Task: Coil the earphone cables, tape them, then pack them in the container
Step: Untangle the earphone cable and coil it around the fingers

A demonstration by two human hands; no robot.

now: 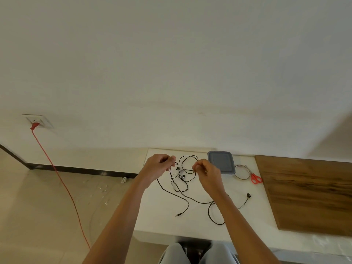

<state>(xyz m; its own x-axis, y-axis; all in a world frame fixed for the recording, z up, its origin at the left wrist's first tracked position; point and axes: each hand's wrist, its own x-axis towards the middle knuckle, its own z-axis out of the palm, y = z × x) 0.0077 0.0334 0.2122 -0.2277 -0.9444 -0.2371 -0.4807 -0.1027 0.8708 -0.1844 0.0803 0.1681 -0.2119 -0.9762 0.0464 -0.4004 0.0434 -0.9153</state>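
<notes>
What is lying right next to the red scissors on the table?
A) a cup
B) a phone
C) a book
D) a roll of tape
D: the roll of tape lies flat just to the left of the red scissors, beside the grey container on the table.

Soft, even, slightly dim light is filling the room, casting only faint shadows beneath the forearms onto the white table point(152, 216), while wide-angle distortion is bending the skirting left of the table and everything is looking mildly soft.
</notes>
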